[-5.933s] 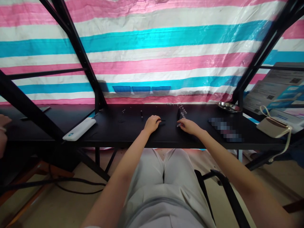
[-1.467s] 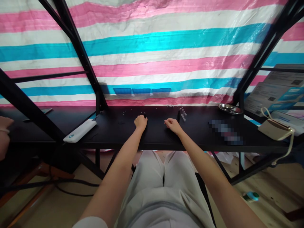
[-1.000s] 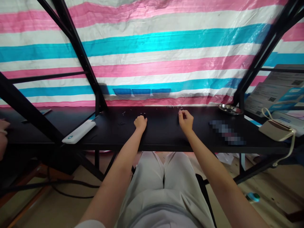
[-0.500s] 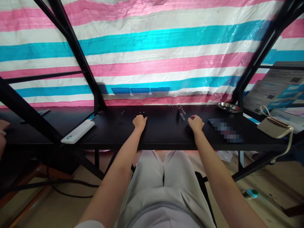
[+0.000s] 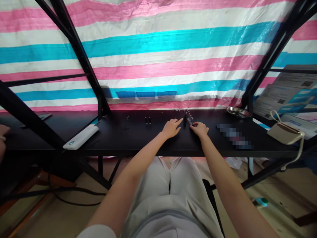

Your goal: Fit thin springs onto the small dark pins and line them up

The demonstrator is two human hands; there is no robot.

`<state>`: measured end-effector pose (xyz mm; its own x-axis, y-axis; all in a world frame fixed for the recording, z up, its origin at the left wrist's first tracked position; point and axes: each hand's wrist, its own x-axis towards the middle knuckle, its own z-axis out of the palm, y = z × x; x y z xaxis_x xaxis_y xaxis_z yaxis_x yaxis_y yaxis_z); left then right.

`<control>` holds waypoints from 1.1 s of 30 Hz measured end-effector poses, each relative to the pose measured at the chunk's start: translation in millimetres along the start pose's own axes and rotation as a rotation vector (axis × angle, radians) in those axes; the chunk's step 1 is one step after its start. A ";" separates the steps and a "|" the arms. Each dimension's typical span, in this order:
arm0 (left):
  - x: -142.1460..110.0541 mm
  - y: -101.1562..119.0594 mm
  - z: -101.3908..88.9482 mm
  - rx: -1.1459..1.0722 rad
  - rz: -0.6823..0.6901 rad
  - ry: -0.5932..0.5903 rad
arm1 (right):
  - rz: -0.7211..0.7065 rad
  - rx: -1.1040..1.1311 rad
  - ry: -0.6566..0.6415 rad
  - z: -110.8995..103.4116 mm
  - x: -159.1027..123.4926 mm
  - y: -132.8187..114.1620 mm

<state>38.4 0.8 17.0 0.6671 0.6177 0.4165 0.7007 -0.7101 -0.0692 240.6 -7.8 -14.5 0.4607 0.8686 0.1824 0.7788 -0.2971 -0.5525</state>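
Observation:
My left hand (image 5: 171, 128) is over the black tabletop (image 5: 119, 138) with fingers stretched out. Its index fingertip comes close to a small upright-looking black piece (image 5: 185, 121); whether they touch I cannot tell. Beside that piece lies a cluster of small silver parts (image 5: 190, 117). At the near end of the cluster is my right hand (image 5: 200, 129), thumb and fingertips drawn together; anything between them is too small to make out. Further left, two short black pieces with silvery ends (image 5: 148, 120) lie side by side.
Along the back edge runs a row of tiny silver bits (image 5: 176, 109). A metal dish (image 5: 238, 112) and a blurred phone (image 5: 232, 136) are on the right, near a beige purse (image 5: 284, 133). A white power bank (image 5: 81, 137) lies left, beside a black frame post (image 5: 79, 49). Another person's hand (image 5: 3, 129) shows far left.
My left hand has moved right, from the two black pieces to near the single one, uncovering the pair and opening its fingers. My right hand has shifted slightly left to the silver parts.

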 end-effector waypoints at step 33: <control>-43.4 -38.4 -2.4 -0.323 -0.561 0.384 | -0.015 0.006 0.023 3.4 2.4 -0.3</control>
<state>-18.1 0.4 3.7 0.0549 0.7967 0.6018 0.7611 -0.4236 0.4913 240.1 -4.3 -16.7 0.4590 0.8635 0.2092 0.7830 -0.2820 -0.5544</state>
